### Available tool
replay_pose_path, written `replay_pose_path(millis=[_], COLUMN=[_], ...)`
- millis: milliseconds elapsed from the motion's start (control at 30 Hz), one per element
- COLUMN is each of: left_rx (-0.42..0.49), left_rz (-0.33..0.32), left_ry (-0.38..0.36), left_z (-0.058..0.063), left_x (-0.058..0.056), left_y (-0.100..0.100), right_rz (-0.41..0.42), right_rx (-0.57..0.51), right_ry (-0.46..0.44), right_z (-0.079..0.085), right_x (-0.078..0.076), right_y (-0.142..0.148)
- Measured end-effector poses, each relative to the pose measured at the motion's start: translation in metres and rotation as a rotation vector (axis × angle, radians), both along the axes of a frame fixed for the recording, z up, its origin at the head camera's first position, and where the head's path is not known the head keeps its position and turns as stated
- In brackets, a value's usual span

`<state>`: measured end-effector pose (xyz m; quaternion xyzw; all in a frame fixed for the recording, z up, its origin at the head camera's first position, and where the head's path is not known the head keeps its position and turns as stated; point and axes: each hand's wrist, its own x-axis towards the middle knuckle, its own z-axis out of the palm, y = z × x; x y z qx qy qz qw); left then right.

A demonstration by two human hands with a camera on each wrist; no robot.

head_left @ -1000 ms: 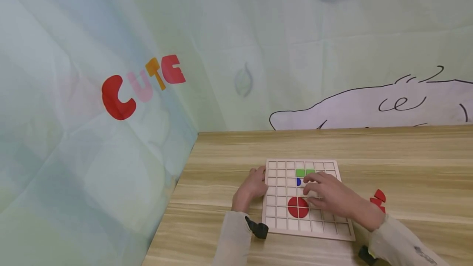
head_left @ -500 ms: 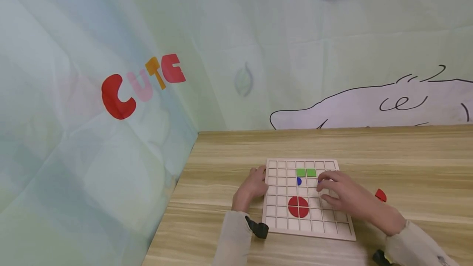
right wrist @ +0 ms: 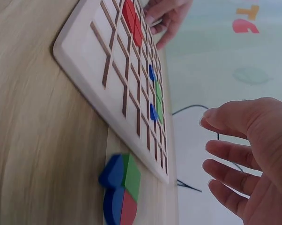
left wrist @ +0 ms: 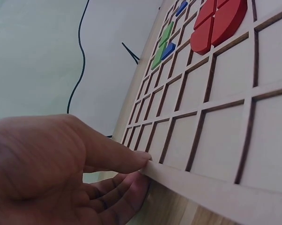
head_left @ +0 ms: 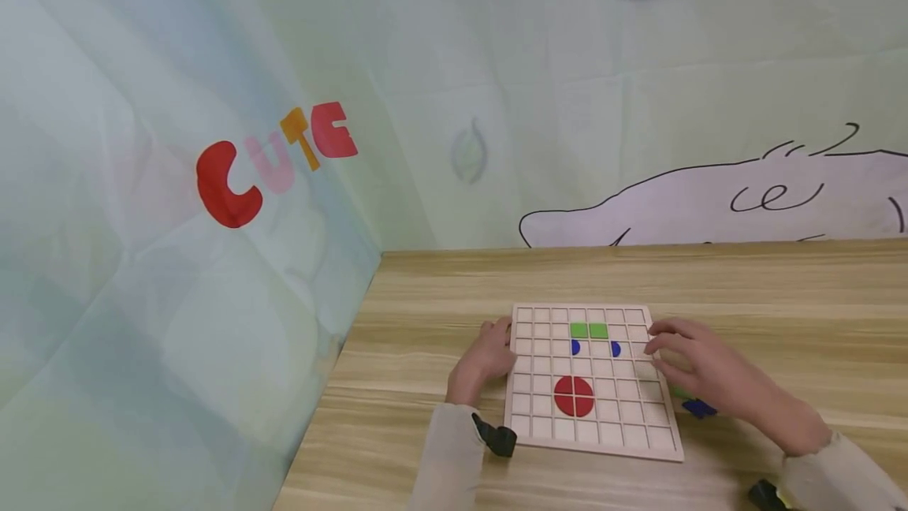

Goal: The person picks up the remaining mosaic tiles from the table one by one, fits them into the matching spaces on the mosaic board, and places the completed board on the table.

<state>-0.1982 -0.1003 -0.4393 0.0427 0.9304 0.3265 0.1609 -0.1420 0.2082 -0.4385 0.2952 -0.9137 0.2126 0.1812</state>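
Observation:
A pale wooden grid board lies on the table. My left hand grips its left edge; the left wrist view shows the thumb on the rim and the other fingers curled below it. Four-part red disc pieces sit in the lower cells. Two green squares lie side by side near the top. Below them are a blue half-round piece and, farther right, another blue half-round piece. My right hand hovers at the board's right edge, its fingers loosely bent around nothing.
Loose blue pieces lie on the table right of the board, partly under my right hand. In the right wrist view a green piece and a red piece lie with them. A printed cloth backdrop borders the table.
My right hand has moved right, from the board's middle to its right edge. A second blue half-round piece now shows in the cell it left. My left hand has stayed put.

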Motion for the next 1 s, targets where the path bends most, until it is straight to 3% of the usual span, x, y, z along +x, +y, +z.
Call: replay_pose_path(millis=[200,600,767,1000], left_rx=[0.004,0.006,0.017,0.006], left_rz=[0.011,0.011,0.010,-0.003], left_ry=[-0.015,-0.008,-0.011,0.001], left_z=[-0.001,-0.001,-0.001,0.000], left_x=[0.000,0.000,0.000,-0.001], left_y=[0.000,0.001,0.001,0.000], right_rz=[-0.040,-0.091,-0.138,-0.084], right_rx=[0.004,0.015,0.023,0.024], right_ry=[-0.036,0.013,-0.022,0.093], right_z=[-0.001,-0.008,-0.012,-0.023], right_x=[0.003,0.008,0.011,0.015], right_y=[0.013,0.033,0.041,0.050])
